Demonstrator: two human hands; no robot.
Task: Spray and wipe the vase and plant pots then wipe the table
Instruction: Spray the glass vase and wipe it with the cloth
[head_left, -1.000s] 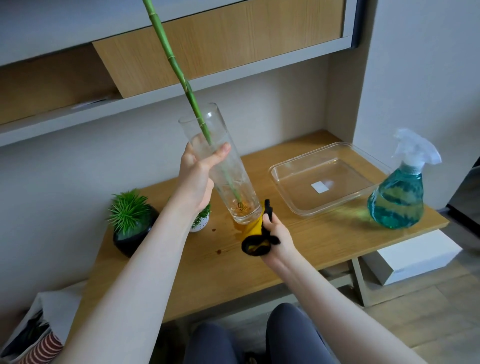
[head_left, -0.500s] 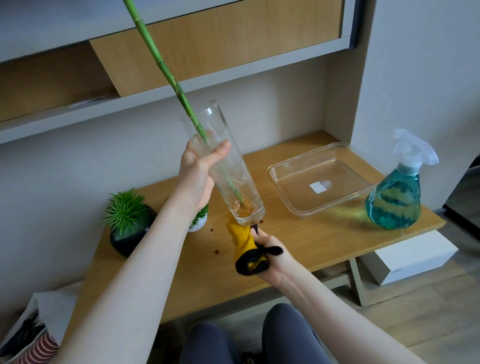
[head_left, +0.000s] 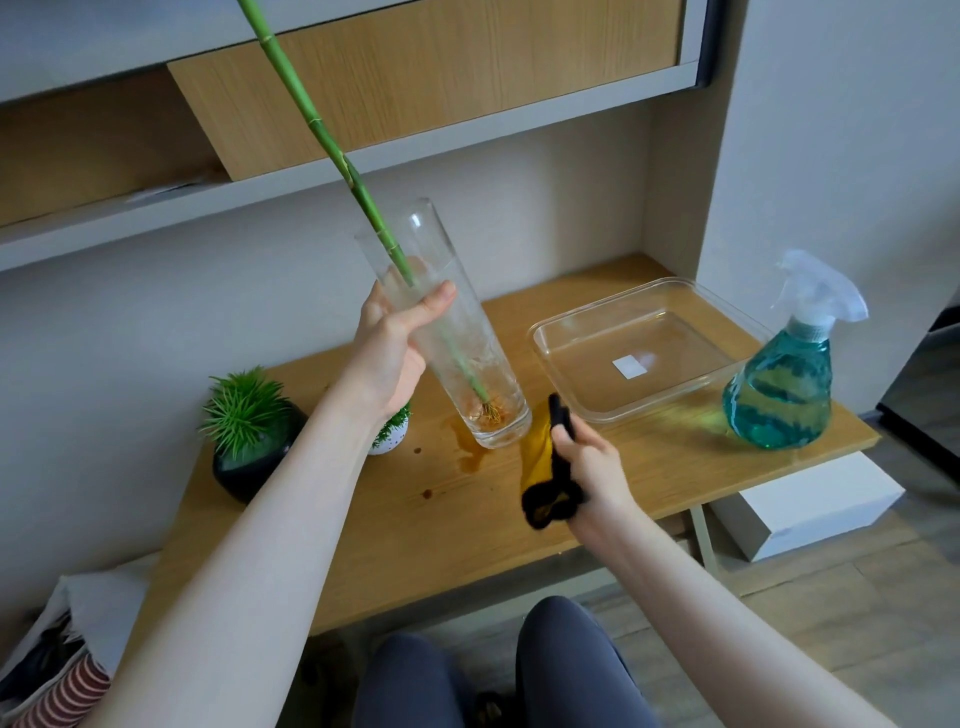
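Observation:
My left hand (head_left: 390, 358) grips a tall clear glass vase (head_left: 493, 364), tilted, lifted above the wooden table (head_left: 467, 525). A green bamboo stalk (head_left: 332, 150) stands in it, roots at the bottom. My right hand (head_left: 587, 467) holds a yellow and black cloth (head_left: 540, 457) pressed against the vase's lower right side. A black pot with a spiky green plant (head_left: 249, 441) sits at the table's left, and a small white pot (head_left: 389, 439) is partly hidden behind my left wrist. A teal spray bottle (head_left: 784, 384) stands at the right.
A clear plastic tray (head_left: 571, 405) lies between vase and spray bottle. Brown liquid spots (head_left: 467, 452) mark the table under the vase. A shelf and cabinet (head_left: 415, 88) hang overhead near the stalk. A white box (head_left: 805, 509) sits on the floor at right, a bag (head_left: 52, 670) at left.
The vase has tilted further and shifted slightly. My right hand has slid the cloth from under the base up along the vase's lower right side.

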